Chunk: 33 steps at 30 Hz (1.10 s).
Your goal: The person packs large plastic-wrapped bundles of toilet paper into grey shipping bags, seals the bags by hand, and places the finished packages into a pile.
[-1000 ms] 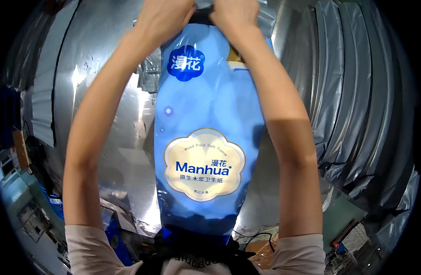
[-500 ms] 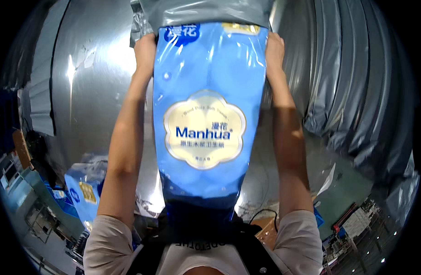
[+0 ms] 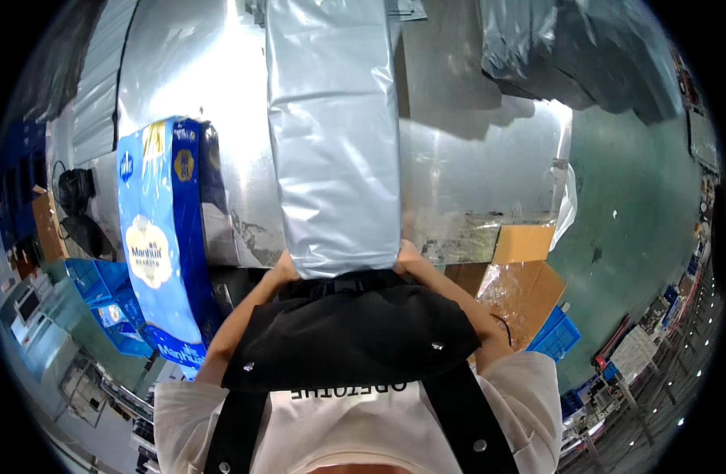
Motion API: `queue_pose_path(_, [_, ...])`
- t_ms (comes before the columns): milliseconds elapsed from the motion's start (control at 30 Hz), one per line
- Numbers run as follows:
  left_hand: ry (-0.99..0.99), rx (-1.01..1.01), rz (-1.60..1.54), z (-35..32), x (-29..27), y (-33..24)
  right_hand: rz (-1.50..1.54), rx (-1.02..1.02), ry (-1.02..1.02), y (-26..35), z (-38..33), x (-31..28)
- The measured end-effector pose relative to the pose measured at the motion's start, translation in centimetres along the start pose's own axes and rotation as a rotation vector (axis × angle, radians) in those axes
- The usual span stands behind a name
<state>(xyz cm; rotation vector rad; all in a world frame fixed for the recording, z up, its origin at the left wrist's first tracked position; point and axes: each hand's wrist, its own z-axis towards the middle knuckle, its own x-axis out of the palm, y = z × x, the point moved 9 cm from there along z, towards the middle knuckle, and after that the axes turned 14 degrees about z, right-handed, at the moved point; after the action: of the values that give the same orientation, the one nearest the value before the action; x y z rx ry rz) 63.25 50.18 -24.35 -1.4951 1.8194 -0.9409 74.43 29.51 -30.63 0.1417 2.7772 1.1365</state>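
A long grey plastic mailing bag [image 3: 333, 142] lies on the metal table, pointing away from me and filled out to a boxy shape. Its near end reaches my black apron [image 3: 355, 340]. My left hand [image 3: 285, 270] is closed at the bag's near left corner, and my right hand [image 3: 410, 257] at the near right corner. Most of the fingers are hidden behind the bag. No blue wrapping shows through the grey plastic. Left of my left arm stands a tall blue pack of toilet paper [image 3: 148, 209] with a cream label.
Bare metal shows on the table [image 3: 473, 174] right of the bag. Grey mailing bags [image 3: 576, 55] hang over the far right; more grey plastic [image 3: 102, 79] lies far left. A cardboard box [image 3: 529, 296] and blue crates [image 3: 110, 304] stand near the front edge.
The blue toilet paper pack between my arms, earlier with its far end in the grey bag, is now covered by it. Both hands have come back toward my body.
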Motion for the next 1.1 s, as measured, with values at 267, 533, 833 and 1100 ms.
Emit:
queue_pose_path(267, [-0.449, -0.403, 0.201, 1.2, -6.3, -13.2, 0.199, -0.087, -0.494, 19.4, -4.0, -12.2])
queue_pose_path(533, [-0.493, -0.346, 0.335, -3.3, -6.4, -3.4, -0.299, -0.048, -0.793, 13.5, -9.1, -11.2])
queue_pose_path(833, [-0.791, -0.426, 0.515, -4.0, -9.2, -5.9, -0.460, -0.261, -0.655, 19.4, 2.5, -6.2])
queue_pose_path(1100, [-0.605, -0.413, 0.122, -4.0, -9.5, -1.3, -0.565, -0.749, -0.708, 20.4, -2.2, 1.0])
